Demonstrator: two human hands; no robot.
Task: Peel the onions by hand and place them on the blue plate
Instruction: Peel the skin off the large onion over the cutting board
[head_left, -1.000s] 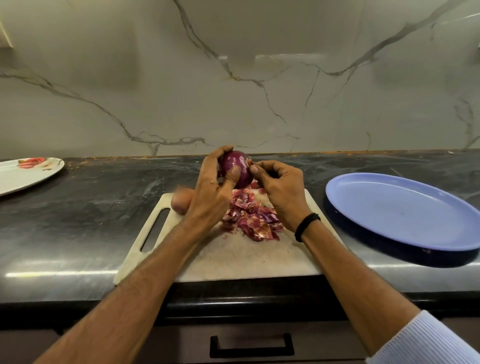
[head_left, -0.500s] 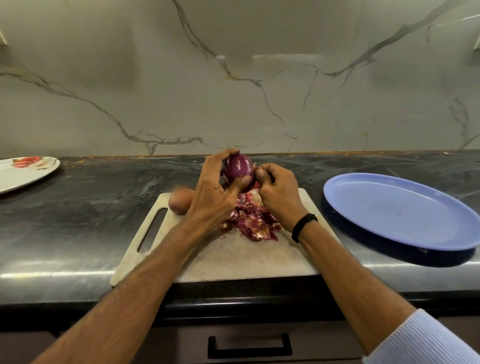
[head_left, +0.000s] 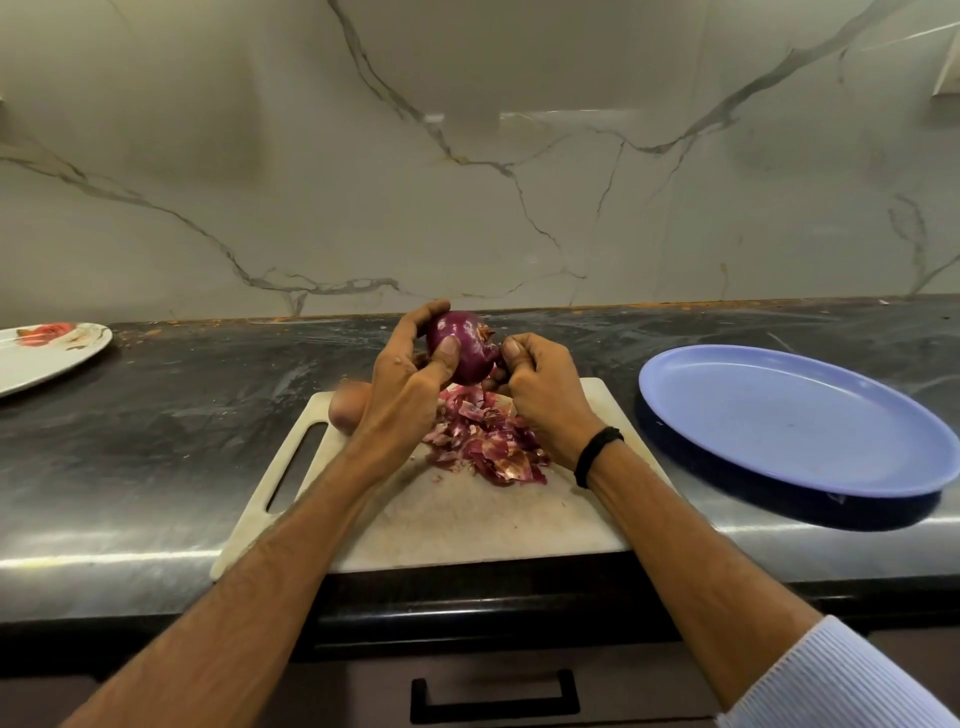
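A shiny purple onion (head_left: 466, 345) is held above the far edge of a pale cutting board (head_left: 457, 519). My left hand (head_left: 405, 384) grips it from the left, thumb across its front. My right hand (head_left: 540, 395) pinches at the onion's right end, where a scrap of dry skin sticks out. A pile of red-purple onion skins (head_left: 485, 441) lies on the board under my hands. A second, brownish unpeeled onion (head_left: 347, 408) sits on the board behind my left wrist, partly hidden. The blue plate (head_left: 795, 421) lies on the counter to the right, with nothing on it.
A white plate (head_left: 47, 353) with a red pattern sits at the far left of the dark counter (head_left: 156, 415). A marble wall rises behind. A drawer handle (head_left: 493, 699) shows below the counter's front edge.
The onion has turned a little in my left hand, and my right hand's fingers have shifted along its right end. Both hands stay over the board.
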